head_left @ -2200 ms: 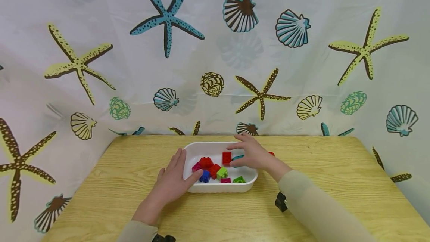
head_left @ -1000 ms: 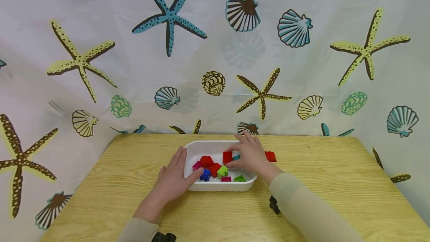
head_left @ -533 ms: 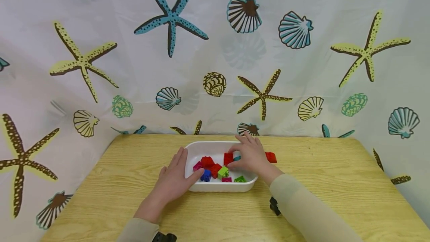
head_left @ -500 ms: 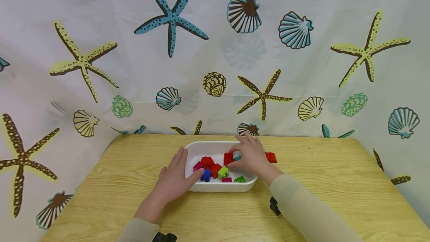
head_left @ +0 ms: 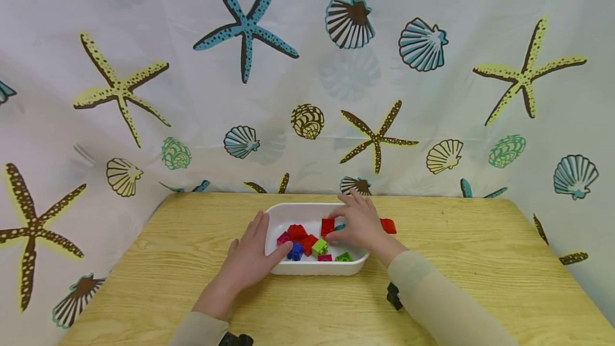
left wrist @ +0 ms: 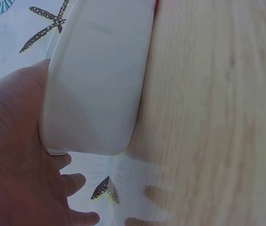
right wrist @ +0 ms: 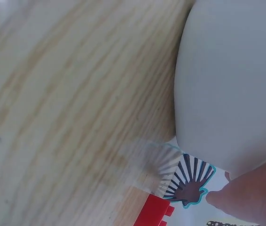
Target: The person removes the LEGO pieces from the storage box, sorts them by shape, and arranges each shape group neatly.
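Red block (head_left: 328,227), square-faced: pinched between the thumb and forefinger of my right hand (head_left: 361,227). Teal piece (head_left: 340,227): partly hidden by that hand. Both sit within the white tray (head_left: 317,268), right of centre, near a lime block (head_left: 319,248). My left hand (head_left: 250,252) lies straight-fingered along the tray's left end; wooden table (head_left: 461,260) beneath.

Smooth plastic tray (head_left: 312,268), shiny plastic bricks (head_left: 296,232), glossy wood-grain table (head_left: 461,260), lightly creased sheeting (head_left: 298,20), matt cloth sleeves (head_left: 447,298).
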A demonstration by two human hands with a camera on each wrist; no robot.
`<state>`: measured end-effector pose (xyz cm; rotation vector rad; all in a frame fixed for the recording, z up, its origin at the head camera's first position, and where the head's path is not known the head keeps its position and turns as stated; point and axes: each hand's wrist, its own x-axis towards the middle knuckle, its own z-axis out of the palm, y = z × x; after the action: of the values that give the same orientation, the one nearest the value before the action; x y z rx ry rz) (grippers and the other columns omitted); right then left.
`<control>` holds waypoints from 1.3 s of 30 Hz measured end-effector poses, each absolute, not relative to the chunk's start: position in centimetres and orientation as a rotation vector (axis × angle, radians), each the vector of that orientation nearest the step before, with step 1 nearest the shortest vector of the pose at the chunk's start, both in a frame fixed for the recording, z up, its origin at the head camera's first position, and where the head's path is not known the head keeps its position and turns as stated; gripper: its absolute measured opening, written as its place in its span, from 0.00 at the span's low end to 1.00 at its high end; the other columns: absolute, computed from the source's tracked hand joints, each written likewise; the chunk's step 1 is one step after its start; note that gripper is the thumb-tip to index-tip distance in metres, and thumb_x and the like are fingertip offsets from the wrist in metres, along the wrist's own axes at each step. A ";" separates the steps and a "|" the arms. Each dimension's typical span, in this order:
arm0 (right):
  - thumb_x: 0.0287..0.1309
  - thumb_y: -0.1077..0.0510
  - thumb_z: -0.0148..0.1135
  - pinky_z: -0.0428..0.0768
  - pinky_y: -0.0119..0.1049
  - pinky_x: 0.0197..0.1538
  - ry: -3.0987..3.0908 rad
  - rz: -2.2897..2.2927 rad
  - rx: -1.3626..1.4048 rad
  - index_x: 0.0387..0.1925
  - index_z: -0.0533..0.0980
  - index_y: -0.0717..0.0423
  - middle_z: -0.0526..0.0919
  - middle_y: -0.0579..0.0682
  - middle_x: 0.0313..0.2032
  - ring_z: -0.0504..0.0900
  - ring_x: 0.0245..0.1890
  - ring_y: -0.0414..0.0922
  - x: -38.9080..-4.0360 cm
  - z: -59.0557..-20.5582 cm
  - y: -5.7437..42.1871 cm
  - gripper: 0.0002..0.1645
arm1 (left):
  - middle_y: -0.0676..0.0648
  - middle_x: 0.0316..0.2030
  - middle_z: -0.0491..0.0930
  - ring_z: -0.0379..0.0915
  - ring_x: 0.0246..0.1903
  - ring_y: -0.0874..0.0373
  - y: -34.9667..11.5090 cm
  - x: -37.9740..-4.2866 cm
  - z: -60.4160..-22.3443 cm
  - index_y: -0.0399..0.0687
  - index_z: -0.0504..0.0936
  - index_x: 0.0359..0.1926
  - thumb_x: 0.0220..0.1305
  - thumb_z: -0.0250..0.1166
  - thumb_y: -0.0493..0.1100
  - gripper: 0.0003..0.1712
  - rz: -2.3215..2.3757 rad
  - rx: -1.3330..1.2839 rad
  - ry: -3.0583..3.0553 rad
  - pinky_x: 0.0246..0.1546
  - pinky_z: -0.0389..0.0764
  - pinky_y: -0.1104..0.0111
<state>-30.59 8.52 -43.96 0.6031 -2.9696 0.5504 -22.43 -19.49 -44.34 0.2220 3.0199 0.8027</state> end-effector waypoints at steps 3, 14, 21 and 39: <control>0.57 0.37 0.85 0.46 0.69 0.84 -2.969 0.614 0.611 0.57 0.91 0.40 0.67 0.55 0.82 0.47 0.87 0.63 -30.6 -43.8 8.7 0.29 | 0.35 0.89 0.42 0.41 0.86 0.34 -19.4 -22.5 -44.5 0.37 0.46 0.89 0.77 0.61 0.72 0.62 0.799 0.216 3.020 0.77 0.44 0.23; 0.63 0.47 0.84 0.60 0.64 0.82 -2.827 0.868 0.671 0.62 0.88 0.52 0.78 0.57 0.74 0.61 0.82 0.61 -29.4 -42.1 9.8 0.29 | 0.35 0.89 0.42 0.42 0.86 0.33 -19.6 -22.6 -44.5 0.37 0.45 0.89 0.76 0.60 0.74 0.63 0.782 0.213 3.030 0.77 0.44 0.23; 0.65 0.51 0.82 0.71 0.60 0.77 -2.763 1.098 0.590 0.64 0.85 0.52 0.84 0.53 0.66 0.74 0.73 0.58 -28.6 -41.8 10.8 0.29 | 0.35 0.89 0.41 0.40 0.86 0.33 -19.5 -22.5 -44.4 0.37 0.45 0.89 0.77 0.60 0.73 0.63 0.791 0.212 3.018 0.77 0.43 0.23; 0.82 0.45 0.62 0.76 0.64 0.66 -2.693 1.206 0.565 0.80 0.74 0.45 0.80 0.56 0.66 0.75 0.63 0.57 -27.9 -41.9 14.7 0.31 | 0.35 0.89 0.41 0.40 0.86 0.33 -19.5 -22.7 -44.6 0.37 0.45 0.89 0.76 0.60 0.75 0.64 0.793 0.224 3.017 0.77 0.43 0.22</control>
<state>-27.87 14.74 -41.92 0.5648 -2.6930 1.2058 -22.68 -19.45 -44.58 0.2243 3.0175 0.7931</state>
